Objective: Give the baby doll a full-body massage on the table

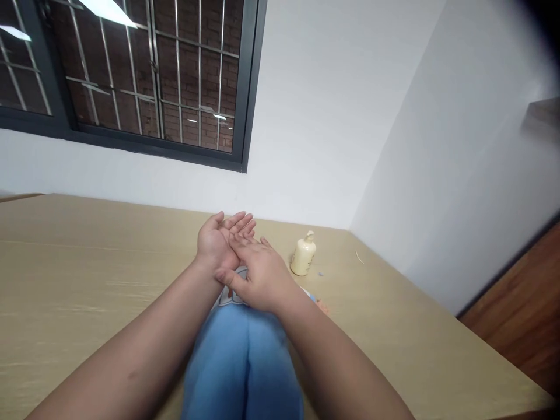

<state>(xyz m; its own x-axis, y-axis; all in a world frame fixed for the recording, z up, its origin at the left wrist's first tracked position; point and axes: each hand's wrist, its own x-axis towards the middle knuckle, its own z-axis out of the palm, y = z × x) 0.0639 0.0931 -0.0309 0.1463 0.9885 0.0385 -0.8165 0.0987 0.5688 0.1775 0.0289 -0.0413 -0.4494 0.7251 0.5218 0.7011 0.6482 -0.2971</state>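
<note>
My left hand (213, 245) is turned palm up with its fingers stretched out. My right hand (262, 271) lies across that palm, its fingers extended and the thumb near the left wrist. Whether any lotion is between the palms cannot be seen. Below both hands lie light blue trousers (245, 361) with two legs, on what looks like a doll. Part of a printed white patch and a small orange-pink hand (322, 306) show around my right hand and forearm; the rest is hidden. A cream-coloured pump bottle (303, 255) stands upright to the right of my hands, apart from them.
All this rests on a light wood-coloured tabletop (65, 291) reaching the white wall (315, 116). A small bluish bit (321, 274) and a thin pale strand (359, 256) lie right of the bottle. A dark-framed barred window (247, 116) is behind; brown wood (520, 315) is at right.
</note>
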